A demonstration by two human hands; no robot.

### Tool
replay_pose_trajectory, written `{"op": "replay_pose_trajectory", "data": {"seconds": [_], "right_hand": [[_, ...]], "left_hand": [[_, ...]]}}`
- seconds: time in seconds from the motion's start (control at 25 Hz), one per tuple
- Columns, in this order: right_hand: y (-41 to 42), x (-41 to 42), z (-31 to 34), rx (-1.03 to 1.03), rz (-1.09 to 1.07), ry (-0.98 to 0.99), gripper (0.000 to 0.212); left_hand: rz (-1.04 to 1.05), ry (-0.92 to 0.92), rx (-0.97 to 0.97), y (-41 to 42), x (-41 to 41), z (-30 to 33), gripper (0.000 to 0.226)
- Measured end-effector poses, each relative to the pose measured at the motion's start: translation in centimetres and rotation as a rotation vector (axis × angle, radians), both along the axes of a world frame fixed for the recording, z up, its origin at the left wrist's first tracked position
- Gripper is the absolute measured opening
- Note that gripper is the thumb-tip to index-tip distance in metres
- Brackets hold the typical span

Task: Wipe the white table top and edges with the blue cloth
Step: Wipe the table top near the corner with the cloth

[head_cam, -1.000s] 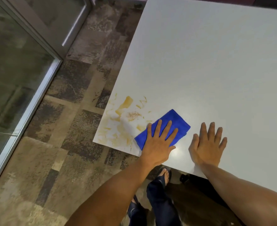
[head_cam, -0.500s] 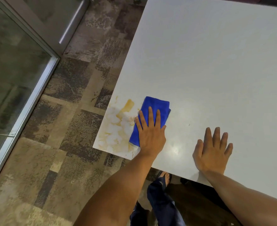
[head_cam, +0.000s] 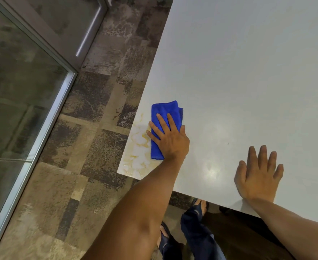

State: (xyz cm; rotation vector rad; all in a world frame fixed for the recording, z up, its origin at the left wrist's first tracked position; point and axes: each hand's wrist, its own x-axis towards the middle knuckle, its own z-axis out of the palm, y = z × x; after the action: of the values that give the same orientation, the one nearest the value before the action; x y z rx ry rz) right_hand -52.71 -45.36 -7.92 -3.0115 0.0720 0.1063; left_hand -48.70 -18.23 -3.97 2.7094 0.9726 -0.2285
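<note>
The white table [head_cam: 248, 76] fills the right side of the view, its near left corner pointing toward me. A folded blue cloth [head_cam: 163, 112] lies flat near that corner. My left hand [head_cam: 168, 139] presses down on the cloth with straight, spread fingers. A smeared yellow stain [head_cam: 138, 149] covers the corner just left of the cloth, up to the table's left edge. My right hand [head_cam: 258, 177] rests flat on the bare top by the near edge, fingers straight.
Patterned brown and grey carpet [head_cam: 90, 139] lies left of the table. A glass wall with a metal frame [head_cam: 47, 117] runs along the far left. My feet in sandals [head_cam: 197, 209] and dark trousers show under the table's near edge.
My left hand has slid the cloth leftward and away from the near edge, over the yellow stain toward the left edge. The stain is more smeared. My right hand has stayed flat on the table.
</note>
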Motion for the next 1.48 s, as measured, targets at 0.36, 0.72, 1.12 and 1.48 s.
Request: {"op": "replay_pose_trajectory", "data": {"seconds": [0.36,0.72,1.12,1.48], "right_hand": [[0.5,-0.1,0.6,0.029,-0.004,0.025,0.066],[0.4,-0.1,0.7,0.025,-0.003,0.011,0.066],[0.2,0.1,0.1,0.019,0.000,-0.008,0.064],[0.3,0.1,0.5,0.035,0.006,0.008,0.064]], "left_hand": [[-0.658,-0.163,0.194,6.8,0.3,1.9,0.072],[-0.743,-0.048,0.252,10.2,1.0,0.2,0.077],[-0.439,0.281,0.297,9.8,2.1,2.9,0.083],[-0.265,0.330,0.294,9.6,-4.1,4.5,0.096]]}}
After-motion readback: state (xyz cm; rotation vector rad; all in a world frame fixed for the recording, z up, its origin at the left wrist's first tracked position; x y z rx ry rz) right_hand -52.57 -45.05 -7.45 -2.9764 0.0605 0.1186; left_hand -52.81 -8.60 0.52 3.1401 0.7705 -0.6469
